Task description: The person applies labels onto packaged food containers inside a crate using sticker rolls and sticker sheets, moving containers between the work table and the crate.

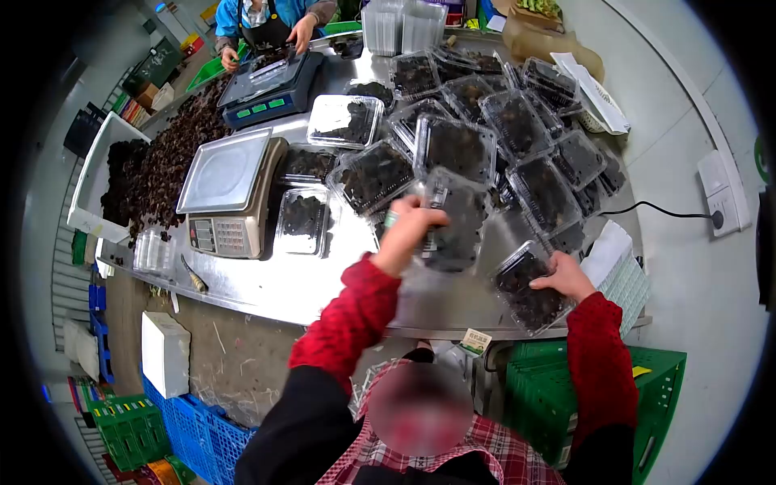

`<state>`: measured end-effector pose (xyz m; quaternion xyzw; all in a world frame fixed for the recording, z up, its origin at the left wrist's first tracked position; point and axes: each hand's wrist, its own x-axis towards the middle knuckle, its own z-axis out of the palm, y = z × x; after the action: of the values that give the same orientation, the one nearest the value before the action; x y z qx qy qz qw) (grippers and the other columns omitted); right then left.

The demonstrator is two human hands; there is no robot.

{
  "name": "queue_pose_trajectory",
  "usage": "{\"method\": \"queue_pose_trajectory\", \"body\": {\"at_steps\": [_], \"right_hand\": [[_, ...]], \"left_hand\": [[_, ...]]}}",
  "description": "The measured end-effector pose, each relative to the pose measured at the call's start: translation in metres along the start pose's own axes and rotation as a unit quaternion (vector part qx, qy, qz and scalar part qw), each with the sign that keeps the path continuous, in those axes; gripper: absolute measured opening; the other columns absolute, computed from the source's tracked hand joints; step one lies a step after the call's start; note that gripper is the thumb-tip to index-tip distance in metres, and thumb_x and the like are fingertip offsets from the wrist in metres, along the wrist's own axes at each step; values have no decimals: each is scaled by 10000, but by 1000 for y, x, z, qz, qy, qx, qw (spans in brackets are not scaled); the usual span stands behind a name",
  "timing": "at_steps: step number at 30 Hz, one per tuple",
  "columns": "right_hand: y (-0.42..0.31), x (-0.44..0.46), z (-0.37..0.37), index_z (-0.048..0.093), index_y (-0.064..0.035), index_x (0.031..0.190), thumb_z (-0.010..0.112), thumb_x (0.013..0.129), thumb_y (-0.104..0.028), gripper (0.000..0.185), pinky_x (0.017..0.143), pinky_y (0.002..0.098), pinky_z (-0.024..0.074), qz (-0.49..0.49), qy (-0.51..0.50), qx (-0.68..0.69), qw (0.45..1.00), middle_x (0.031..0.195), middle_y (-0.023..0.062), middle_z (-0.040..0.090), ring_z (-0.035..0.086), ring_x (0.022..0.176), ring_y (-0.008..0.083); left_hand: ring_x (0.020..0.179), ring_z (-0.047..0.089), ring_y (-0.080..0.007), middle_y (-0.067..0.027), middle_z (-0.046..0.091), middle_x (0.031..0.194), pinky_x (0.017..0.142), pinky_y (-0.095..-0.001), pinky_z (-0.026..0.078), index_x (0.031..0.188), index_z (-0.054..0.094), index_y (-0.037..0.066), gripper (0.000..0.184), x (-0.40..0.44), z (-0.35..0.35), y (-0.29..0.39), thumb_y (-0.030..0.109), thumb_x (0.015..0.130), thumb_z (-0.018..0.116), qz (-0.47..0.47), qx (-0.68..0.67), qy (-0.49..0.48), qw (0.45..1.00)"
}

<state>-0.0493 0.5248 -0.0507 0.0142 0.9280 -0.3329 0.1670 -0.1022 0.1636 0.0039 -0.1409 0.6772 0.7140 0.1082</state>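
Observation:
My left hand (408, 230) is closed on the left edge of a clear plastic clamshell box (457, 218) with dark contents, slightly blurred. A small green and white patch shows beside that hand; I cannot make out what it is. At the table's front edge, my right hand (568, 279) grips another filled clamshell box (525, 295), thumb on its lid. Beyond both hands lies a heap of closed clamshell boxes (457, 149), stacked at various angles. Their dark, ruffled contents look like wood ear mushrooms.
A scale (230, 190) and a second scale (271, 89) stand on the metal table (275, 287). Loose dark mushrooms (190, 129) lie beside a white tub (89, 178). Across the table, a person in blue (226, 20) works. Green crates (663, 380) stand below right.

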Motion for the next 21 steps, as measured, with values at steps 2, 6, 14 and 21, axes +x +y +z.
{"method": "queue_pose_trajectory", "body": {"at_steps": [2, 6, 14, 21], "right_hand": [[-10, -5, -14, 446, -68, 719, 920, 563, -227, 524, 574, 314, 379, 5, 5, 81, 997, 691, 8, 474, 464, 651, 142], [-88, -28, -22, 574, -38, 898, 817, 698, -94, 320, 718, 293, 459, -10, -36, 377, 925, 852, 21, 603, 570, 805, 143], [-157, -2, 155, 646, 21, 1100, 758, 803, -120, 347, 825, 334, 525, 126, -94, 646, 747, 1017, 87, 687, 658, 896, 195], [-121, 28, 130, 648, 7, 1144, 687, 865, -232, 369, 821, 351, 545, 122, -98, 743, 651, 1050, 87, 692, 673, 898, 213]], "left_hand": [[765, 596, -178, -101, 631, 904, 728, -282, 488, 964, 633, -49, 437, 8, -52, 38, 132, 597, 786, 131, 96, -34, 986], [1128, 505, -315, -213, 534, 1200, 985, -330, 396, 1006, 669, -29, 558, 71, -147, 96, 322, 582, 763, 77, 326, 20, 942], [1006, 583, -213, -140, 677, 968, 941, -295, 393, 979, 723, -11, 497, 140, -159, 35, 387, 681, 731, -10, 274, -176, 945], [1078, 546, -259, -159, 584, 1179, 857, -388, 462, 1263, 522, -77, 786, 26, -115, 54, 416, 698, 760, -97, 240, -134, 956]]}}
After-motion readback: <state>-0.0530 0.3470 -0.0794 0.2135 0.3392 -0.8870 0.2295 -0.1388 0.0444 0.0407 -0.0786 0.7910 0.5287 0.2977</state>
